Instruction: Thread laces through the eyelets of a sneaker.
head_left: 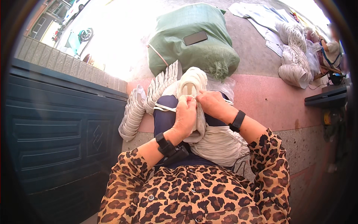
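Note:
A cream shoe upper (pixel 189 88) with a beige mesh toe rests over my knees, at the front of a pale stack. My left hand (pixel 185 117) is closed, its thumb and fingers pinching the upper's near edge. Close beside it my right hand (pixel 215 106) is also closed, with thumb and forefinger on a thin whitish lace at that edge. The fingertips of both hands almost meet and partly hide the lace. A loose pale strap (pixel 165 108) crosses my left knee. In my lap, below the hands, lies a thick bundle of off-white cords (pixel 220 147).
Ahead stands a bulging green sack (pixel 192 22) with a dark phone (pixel 195 38) on top. Stacked grey-white uppers (pixel 133 114) lie left of my legs, near a dark blue panelled door (pixel 63 138). More pale bundles (pixel 294 71) and a seated person (pixel 332 52) are at far right.

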`<act>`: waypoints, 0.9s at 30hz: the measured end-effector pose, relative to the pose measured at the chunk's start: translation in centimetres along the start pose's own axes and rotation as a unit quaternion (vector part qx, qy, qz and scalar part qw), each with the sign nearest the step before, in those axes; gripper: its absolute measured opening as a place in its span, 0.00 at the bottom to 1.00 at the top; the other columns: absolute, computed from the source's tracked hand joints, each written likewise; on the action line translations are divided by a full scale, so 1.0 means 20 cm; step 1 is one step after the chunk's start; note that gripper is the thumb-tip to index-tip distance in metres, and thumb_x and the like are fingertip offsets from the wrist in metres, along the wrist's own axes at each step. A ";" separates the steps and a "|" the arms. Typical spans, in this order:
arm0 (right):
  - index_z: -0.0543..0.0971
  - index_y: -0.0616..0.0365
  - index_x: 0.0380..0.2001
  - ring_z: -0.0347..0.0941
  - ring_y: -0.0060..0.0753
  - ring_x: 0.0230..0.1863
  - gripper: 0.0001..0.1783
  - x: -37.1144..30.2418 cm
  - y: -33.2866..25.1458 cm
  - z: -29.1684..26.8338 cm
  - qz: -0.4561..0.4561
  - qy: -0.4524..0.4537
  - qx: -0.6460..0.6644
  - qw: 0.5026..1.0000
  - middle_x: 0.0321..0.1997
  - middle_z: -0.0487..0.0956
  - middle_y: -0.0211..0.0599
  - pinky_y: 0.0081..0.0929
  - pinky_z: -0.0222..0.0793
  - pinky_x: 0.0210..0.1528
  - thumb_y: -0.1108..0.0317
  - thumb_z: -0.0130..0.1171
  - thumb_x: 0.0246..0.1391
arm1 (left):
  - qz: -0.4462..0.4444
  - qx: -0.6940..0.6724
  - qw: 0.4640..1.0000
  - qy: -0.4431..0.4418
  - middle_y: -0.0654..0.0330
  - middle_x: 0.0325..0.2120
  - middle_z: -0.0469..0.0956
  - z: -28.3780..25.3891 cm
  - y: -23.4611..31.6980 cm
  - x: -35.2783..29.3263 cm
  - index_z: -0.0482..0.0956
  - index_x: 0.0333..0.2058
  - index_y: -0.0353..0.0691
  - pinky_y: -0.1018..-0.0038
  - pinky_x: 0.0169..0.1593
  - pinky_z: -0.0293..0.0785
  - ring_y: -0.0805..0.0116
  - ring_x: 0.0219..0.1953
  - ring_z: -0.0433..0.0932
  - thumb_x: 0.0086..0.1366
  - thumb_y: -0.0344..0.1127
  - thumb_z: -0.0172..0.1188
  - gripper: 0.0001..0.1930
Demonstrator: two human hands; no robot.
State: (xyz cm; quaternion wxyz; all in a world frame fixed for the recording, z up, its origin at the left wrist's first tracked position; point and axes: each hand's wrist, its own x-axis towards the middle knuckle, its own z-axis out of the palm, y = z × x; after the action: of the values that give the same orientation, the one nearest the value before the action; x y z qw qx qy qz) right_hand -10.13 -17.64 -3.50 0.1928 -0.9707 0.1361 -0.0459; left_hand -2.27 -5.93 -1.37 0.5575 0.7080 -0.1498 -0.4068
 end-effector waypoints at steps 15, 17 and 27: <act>0.76 0.59 0.27 0.69 0.39 0.37 0.13 -0.12 -0.12 0.02 0.033 0.123 -0.052 0.990 0.30 0.77 0.40 0.36 0.60 0.40 0.60 0.54 0.48 | 0.250 0.425 0.869 -0.024 0.53 0.19 0.76 -0.18 0.10 0.10 0.78 0.34 0.38 0.68 0.29 0.68 0.60 0.24 0.76 0.59 0.37 0.52 0.10; 0.77 0.61 0.27 0.70 0.41 0.39 0.12 -0.09 -0.09 0.00 0.036 0.066 -0.010 0.997 0.30 0.77 0.42 0.37 0.62 0.41 0.62 0.54 0.46 | 0.228 0.452 0.862 -0.034 0.50 0.21 0.76 -0.12 0.10 0.08 0.79 0.31 0.39 0.64 0.30 0.68 0.56 0.25 0.76 0.56 0.39 0.55 0.10; 0.74 0.64 0.29 0.68 0.48 0.39 0.09 -0.09 0.01 0.04 -0.040 0.035 0.113 0.992 0.31 0.74 0.46 0.39 0.64 0.44 0.73 0.50 0.42 | 0.268 0.635 0.724 0.013 0.56 0.24 0.77 -0.05 0.00 0.09 0.75 0.23 0.42 0.61 0.36 0.64 0.58 0.31 0.77 0.51 0.41 0.58 0.09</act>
State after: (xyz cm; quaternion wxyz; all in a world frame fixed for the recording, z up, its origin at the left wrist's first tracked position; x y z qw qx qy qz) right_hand -11.77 -17.02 -4.34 0.2943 -0.9452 0.0977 -0.1022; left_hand -0.37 -6.45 -2.09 0.0649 0.8323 -0.5490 -0.0411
